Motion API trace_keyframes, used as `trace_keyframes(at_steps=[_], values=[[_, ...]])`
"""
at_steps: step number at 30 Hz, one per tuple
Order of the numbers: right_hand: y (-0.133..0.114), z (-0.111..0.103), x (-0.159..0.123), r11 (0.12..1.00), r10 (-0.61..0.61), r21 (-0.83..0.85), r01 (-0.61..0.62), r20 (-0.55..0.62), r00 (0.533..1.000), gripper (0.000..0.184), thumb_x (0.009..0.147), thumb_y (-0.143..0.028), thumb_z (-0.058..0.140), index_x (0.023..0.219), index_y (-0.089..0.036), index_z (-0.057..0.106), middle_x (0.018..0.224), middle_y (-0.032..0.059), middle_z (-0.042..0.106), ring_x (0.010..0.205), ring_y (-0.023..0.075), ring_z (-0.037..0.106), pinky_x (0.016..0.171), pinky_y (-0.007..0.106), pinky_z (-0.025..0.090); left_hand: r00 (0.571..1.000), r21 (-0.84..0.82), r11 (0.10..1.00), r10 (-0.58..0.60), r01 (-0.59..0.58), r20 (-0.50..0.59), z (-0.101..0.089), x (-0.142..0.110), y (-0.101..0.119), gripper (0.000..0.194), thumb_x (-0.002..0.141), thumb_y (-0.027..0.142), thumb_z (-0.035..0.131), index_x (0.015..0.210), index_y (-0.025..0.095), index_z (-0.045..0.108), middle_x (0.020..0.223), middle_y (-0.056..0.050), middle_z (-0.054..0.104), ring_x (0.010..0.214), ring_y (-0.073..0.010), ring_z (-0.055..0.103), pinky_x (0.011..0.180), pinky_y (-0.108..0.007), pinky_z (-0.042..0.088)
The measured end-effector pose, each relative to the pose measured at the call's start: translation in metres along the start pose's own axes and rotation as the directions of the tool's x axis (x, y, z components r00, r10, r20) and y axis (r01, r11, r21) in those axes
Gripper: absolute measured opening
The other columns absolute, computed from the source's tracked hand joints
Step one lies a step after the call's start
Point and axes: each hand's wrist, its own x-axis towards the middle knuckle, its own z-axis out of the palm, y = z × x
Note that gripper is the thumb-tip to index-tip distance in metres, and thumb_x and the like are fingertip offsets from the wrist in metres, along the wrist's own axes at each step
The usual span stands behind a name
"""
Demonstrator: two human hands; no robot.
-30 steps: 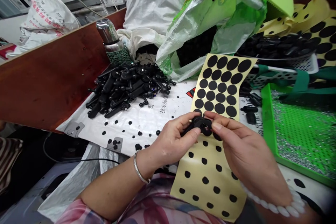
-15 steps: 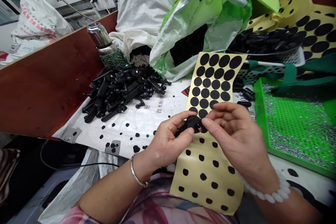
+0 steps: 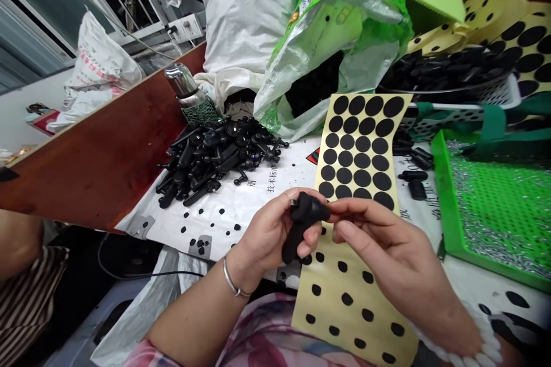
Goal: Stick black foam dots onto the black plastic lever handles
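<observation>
My left hand (image 3: 266, 230) is closed around a black plastic part (image 3: 305, 218), holding it with its long handle-like end pointing down and its wide rounded end up. A small metallic bit shows at its upper left. The fingers of my right hand (image 3: 387, 246) pinch the part's right tip, thumb just below. Under both hands lies a yellow backing sheet (image 3: 331, 284) with rows of black round stickers on its far half and small black dots on its near half. To the left, similar black parts sit in a pile (image 3: 217, 155).
At right stands a green tray (image 3: 482, 261) of small metal pieces, with a white basket (image 3: 512, 94) of black parts behind. A green plastic bag (image 3: 379, 6), a white sack (image 3: 253, 6) and a metal flask (image 3: 183, 83) stand at the back. A red-brown board (image 3: 107, 155) edges the left.
The black part has been turned over in my left hand, from its round flat face to its other side. My right fingers came off its edge a little and now pinch its tip.
</observation>
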Motion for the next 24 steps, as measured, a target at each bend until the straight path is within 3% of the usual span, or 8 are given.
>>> trace_keyframes(at_steps=[3, 8, 12, 14, 16, 19, 21, 24], values=[[0.001, 0.003, 0.0, 0.989, -0.089, -0.124, 0.081, -0.056, 0.994, 0.014, 0.087, -0.032, 0.06, 0.099, -0.025, 0.063, 0.092, 0.0021, 0.068, 0.076, 0.0142, 0.065, 0.068, 0.024, 0.054, 0.999, -0.08, 0.996, -0.046, 0.046, 0.007, 0.0, 0.002, -0.004, 0.034, 0.087, 0.049, 0.046, 0.095, 0.017, 0.056, 0.05, 0.004, 0.051, 0.036, -0.0067, 0.043, 0.041, -0.017, 0.033], [0.007, 0.013, 0.001, 0.908, -0.245, -0.355, 0.221, -0.026, 0.969, 0.033, 0.084, -0.035, 0.065, 0.113, -0.022, 0.055, 0.087, 0.0019, 0.06, 0.067, 0.0142, 0.057, 0.064, 0.029, 0.052, 0.967, 0.254, 0.956, 0.195, -0.149, -0.166, 0.011, 0.001, -0.016, 0.031, 0.087, 0.048, 0.05, 0.095, 0.018, 0.055, 0.069, 0.001, 0.057, 0.045, -0.0072, 0.049, 0.046, -0.02, 0.04], [0.006, 0.015, 0.001, 0.94, -0.22, -0.259, 0.22, 0.032, 0.975, 0.027, 0.09, -0.028, 0.057, 0.117, -0.025, 0.054, 0.102, 0.0022, 0.062, 0.082, 0.0136, 0.061, 0.073, 0.026, 0.053, 0.95, 0.455, 0.869, 0.281, -0.191, -0.136, 0.009, -0.005, -0.015, 0.027, 0.088, 0.045, 0.051, 0.095, 0.019, 0.054, 0.071, 0.002, 0.056, 0.048, -0.0072, 0.048, 0.045, -0.02, 0.04], [0.006, 0.007, 0.001, 0.979, -0.123, -0.157, 0.128, 0.043, 0.991, 0.02, 0.095, -0.029, 0.049, 0.113, -0.027, 0.058, 0.099, 0.0005, 0.065, 0.084, 0.013, 0.063, 0.074, 0.024, 0.053, 0.917, 0.629, 0.744, 0.38, -0.225, -0.122, 0.0, -0.007, -0.008, 0.025, 0.089, 0.043, 0.049, 0.098, 0.02, 0.054, 0.069, 0.002, 0.056, 0.051, -0.0082, 0.05, 0.047, -0.02, 0.041], [0.01, -0.007, 0.002, 0.985, -0.07, -0.159, 0.068, -0.012, 0.997, 0.02, 0.096, -0.032, 0.046, 0.107, -0.027, 0.061, 0.095, 0.0002, 0.067, 0.084, 0.0137, 0.064, 0.074, 0.024, 0.053, 0.829, 0.84, 0.493, 0.55, -0.227, -0.098, -0.016, -0.006, 0.0, 0.025, 0.091, 0.04, 0.048, 0.105, 0.02, 0.054, 0.069, 0.001, 0.058, 0.058, -0.0103, 0.054, 0.054, -0.021, 0.044], [0.021, -0.029, 0.003, 0.916, -0.128, -0.396, 0.071, -0.119, 0.985, 0.018, 0.091, -0.035, 0.055, 0.104, -0.024, 0.063, 0.1, 0.0031, 0.066, 0.086, 0.0169, 0.064, 0.07, 0.027, 0.053, 0.731, 0.995, 0.102, 0.679, 0.003, -0.071, -0.04, -0.001, 0.008, 0.029, 0.089, 0.038, 0.051, 0.112, 0.02, 0.054, 0.08, -0.002, 0.064, 0.071, -0.0147, 0.06, 0.067, -0.027, 0.047], [0.031, -0.04, 0.003, 0.801, -0.206, -0.585, 0.127, -0.07, 0.976, 0.019, 0.089, -0.033, 0.056, 0.102, -0.02, 0.063, 0.101, 0.0059, 0.065, 0.086, 0.0196, 0.063, 0.068, 0.03, 0.052, 0.788, 0.99, -0.027, 0.609, 0.136, -0.092, -0.049, 0.002, 0.008, 0.031, 0.089, 0.038, 0.05, 0.113, 0.02, 0.058, 0.092, -0.005, 0.068, 0.082, -0.0181, 0.063, 0.075, -0.03, 0.047], [0.043, -0.045, 0.006, 0.564, -0.289, -0.786, 0.252, 0.098, 0.952, 0.022, 0.092, -0.029, 0.049, 0.099, -0.015, 0.065, 0.097, 0.0097, 0.065, 0.086, 0.0241, 0.062, 0.073, 0.039, 0.049, 0.896, 0.984, -0.115, 0.437, 0.14, -0.076, -0.05, 0.002, 0.005, 0.032, 0.092, 0.041, 0.043, 0.108, 0.021, 0.064, 0.097, -0.006, 0.069, 0.09, -0.0199, 0.063, 0.08, -0.032, 0.047]])
